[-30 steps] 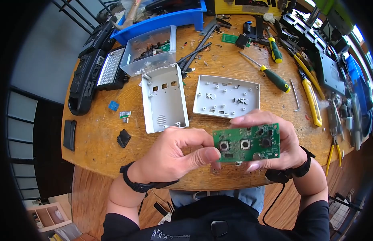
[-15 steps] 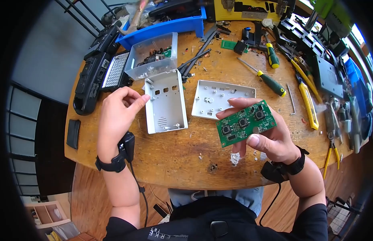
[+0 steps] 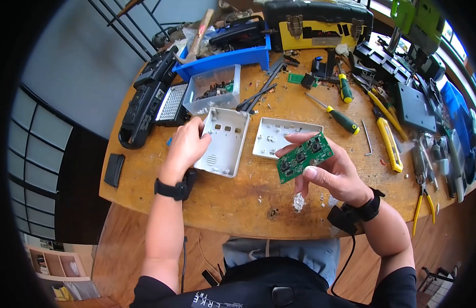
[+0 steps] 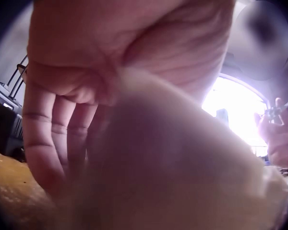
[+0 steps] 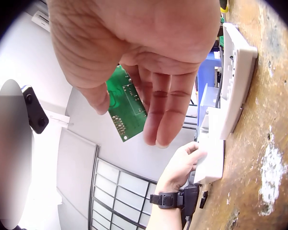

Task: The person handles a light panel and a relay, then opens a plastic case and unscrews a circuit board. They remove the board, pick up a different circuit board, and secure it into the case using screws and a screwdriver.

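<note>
In the head view, the left hand [image 3: 188, 145] grips the left wall of a deep white case half [image 3: 225, 141], thumb over the edge; its fingertips are hidden there. In the left wrist view a blurred pale shape covers much of the left hand [image 4: 120, 57]. A green circuit board [image 3: 302, 156] with black buttons is held tilted in the right hand [image 3: 338, 174], above the table near the shallow white case half [image 3: 292, 127]. The right wrist view shows the board's underside [image 5: 126, 105] between the thumb and fingers of the right hand [image 5: 139, 52].
Behind the case halves stand a clear bin [image 3: 212, 90] and a blue tray [image 3: 227, 60]. Screwdrivers [image 3: 343, 120], a yellow cutter [image 3: 389, 146] and pliers [image 3: 425, 200] lie right. A black radio-like device [image 3: 140, 115] is at left; white crumbs [image 3: 299, 203] lie near the front.
The left hand has let go of the board and moved left to the deep case half, which has turned slightly. The right hand keeps the board, now more tilted. The head view has shifted.
</note>
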`<state>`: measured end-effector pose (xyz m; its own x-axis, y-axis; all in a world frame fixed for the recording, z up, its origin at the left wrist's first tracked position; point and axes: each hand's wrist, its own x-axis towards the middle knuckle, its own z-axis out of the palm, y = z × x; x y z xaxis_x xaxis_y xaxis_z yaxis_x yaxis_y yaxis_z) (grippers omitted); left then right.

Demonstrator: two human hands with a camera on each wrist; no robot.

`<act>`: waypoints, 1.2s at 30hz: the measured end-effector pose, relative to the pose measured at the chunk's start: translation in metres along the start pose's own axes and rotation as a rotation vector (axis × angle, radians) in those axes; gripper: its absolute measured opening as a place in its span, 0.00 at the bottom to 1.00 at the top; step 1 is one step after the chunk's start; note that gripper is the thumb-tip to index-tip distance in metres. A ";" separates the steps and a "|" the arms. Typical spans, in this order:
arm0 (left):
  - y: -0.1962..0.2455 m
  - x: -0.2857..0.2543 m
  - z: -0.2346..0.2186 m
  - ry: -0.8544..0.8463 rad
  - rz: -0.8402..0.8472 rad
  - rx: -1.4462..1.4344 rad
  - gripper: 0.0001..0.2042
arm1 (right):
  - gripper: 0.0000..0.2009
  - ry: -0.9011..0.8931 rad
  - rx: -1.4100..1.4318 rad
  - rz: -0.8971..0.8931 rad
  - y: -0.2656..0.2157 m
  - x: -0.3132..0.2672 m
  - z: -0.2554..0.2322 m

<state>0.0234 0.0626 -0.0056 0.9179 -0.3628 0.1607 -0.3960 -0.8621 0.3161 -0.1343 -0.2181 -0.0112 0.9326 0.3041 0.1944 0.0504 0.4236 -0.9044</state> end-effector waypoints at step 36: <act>0.088 -0.056 0.001 -0.419 0.066 -1.764 0.24 | 0.28 0.461 -1.263 -0.509 -0.031 0.021 0.020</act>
<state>-0.0627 0.0065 0.0126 0.7357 -0.6725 0.0806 0.2696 0.3999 0.8760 -0.1238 -0.2081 0.0287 0.7354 -0.0494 0.6759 0.4567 -0.7008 -0.5480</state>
